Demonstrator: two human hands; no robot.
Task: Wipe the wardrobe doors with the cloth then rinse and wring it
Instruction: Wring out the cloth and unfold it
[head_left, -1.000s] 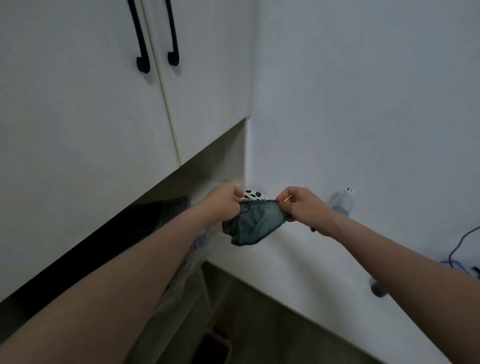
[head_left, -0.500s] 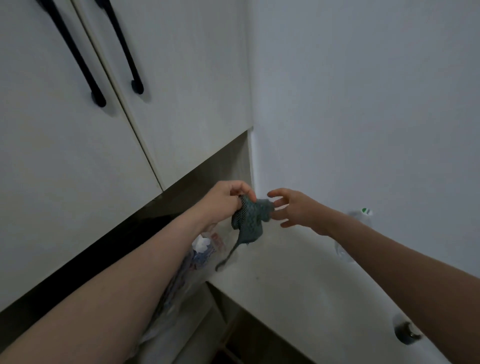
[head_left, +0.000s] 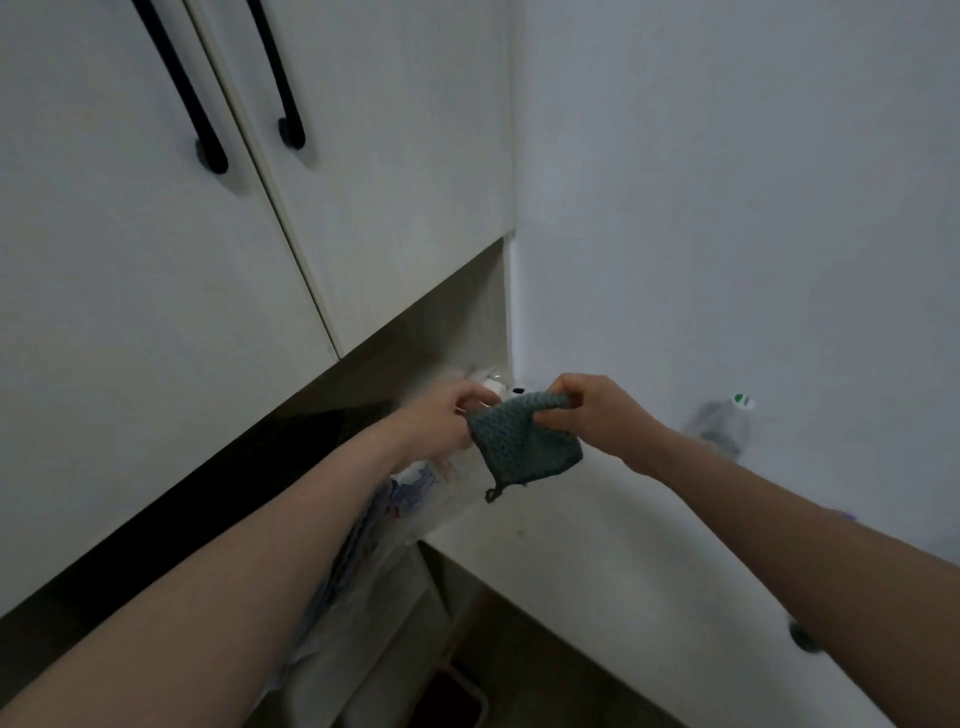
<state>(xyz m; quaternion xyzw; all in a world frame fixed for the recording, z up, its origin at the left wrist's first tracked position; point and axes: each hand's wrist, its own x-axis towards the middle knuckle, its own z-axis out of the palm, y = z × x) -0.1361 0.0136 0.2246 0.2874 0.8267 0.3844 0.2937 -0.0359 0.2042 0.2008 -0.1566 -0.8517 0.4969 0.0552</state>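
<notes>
A small grey-green knitted cloth (head_left: 527, 441) with a short hanging loop is stretched between my two hands below the wardrobe. My left hand (head_left: 441, 418) pinches its left edge and my right hand (head_left: 595, 413) grips its top right corner. Two cream wardrobe doors (head_left: 379, 171) with long black bar handles (head_left: 208, 140) fill the upper left of the view, above and apart from the cloth.
A white counter (head_left: 597, 561) runs along the white wall (head_left: 727, 208) under my hands. A clear plastic bottle with a green-marked cap (head_left: 724, 426) lies on it at the right. A plastic bag (head_left: 395, 519) sits below my left forearm. A dark round fitting (head_left: 802, 636) sits in the counter.
My right hand, open half a second ago, has closed on the cloth's top corner. The cloth, bunched in my left hand, is now spread between both hands.
</notes>
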